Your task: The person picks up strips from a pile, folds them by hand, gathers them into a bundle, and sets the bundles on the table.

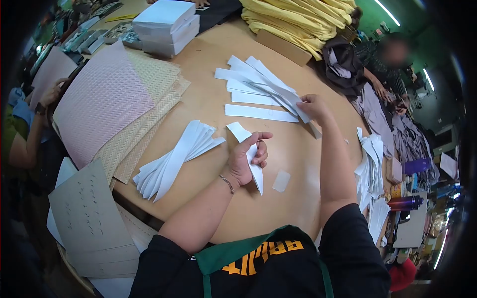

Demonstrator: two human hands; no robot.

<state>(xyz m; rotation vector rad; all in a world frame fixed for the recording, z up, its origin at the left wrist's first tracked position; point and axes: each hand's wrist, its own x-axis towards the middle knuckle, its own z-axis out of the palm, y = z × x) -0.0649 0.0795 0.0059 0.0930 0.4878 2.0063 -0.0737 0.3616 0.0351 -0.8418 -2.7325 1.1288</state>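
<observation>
My left hand (242, 166) is closed around a white strip (238, 130), whose ends stick out above and below the curled fingers; the index finger points to the right. Farther right, my right hand (316, 108) pinches another white strip (314, 129) between thumb and fingers. That strip slants across the right end of a loose pile of white strips (253, 85). One single strip (261, 112) lies flat just below the pile. To the left of my left hand, a fanned bundle of white strips (174, 159) rests on the table.
A small translucent rectangle (281, 182) lies on the wooden table (208, 64). Woven sheets (107, 99) and marked grey cardboard (92, 218) are at the left. White boxes (166, 25) and folded yellow cloth (298, 22) stand behind. More strips (370, 164) hang at the right; other people work nearby.
</observation>
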